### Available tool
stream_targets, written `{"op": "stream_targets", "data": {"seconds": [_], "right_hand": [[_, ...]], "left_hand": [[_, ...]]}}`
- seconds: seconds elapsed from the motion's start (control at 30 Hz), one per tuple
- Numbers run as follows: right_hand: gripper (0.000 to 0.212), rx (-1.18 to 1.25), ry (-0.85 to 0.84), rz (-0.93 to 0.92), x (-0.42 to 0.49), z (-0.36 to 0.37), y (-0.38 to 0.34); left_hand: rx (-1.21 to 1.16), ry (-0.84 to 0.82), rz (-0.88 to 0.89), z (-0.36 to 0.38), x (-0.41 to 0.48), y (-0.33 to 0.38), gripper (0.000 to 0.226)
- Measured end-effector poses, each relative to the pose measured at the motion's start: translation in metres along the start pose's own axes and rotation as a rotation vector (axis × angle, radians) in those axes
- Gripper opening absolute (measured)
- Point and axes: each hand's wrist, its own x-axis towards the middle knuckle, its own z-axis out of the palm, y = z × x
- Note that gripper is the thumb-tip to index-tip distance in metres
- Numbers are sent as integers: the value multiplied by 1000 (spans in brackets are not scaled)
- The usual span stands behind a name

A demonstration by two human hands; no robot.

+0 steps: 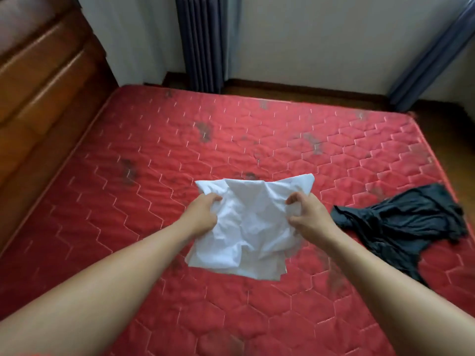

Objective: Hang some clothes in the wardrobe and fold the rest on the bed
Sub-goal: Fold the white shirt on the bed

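Observation:
A crumpled white garment (253, 222) hangs just above the red quilted mattress (154, 155), roughly in the middle of the view. My left hand (201, 214) grips its left edge with curled fingers. My right hand (309, 217) pinches its right edge between thumb and fingers. The lower part of the white cloth is doubled over in layers. A black garment (401, 227) lies crumpled on the mattress to the right, near the bed's right edge, apart from both hands.
A brown wooden headboard (43, 93) runs along the left side of the bed. Dark blue curtains (203, 42) hang at the far wall, another curtain (431, 52) at the right. Wooden floor (449, 119) shows beyond the far right corner.

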Motion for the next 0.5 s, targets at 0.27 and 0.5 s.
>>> {"op": "stream_targets", "data": {"seconds": [0.27,0.5], "right_hand": [[44,-43,-94,-88,-47,-136,-165],[42,-122,-265,-342,-116,-180,-289]], "left_hand": [[69,61,42,-143,-106,130,67],[80,297,-59,-230,-239,158,64]]}}
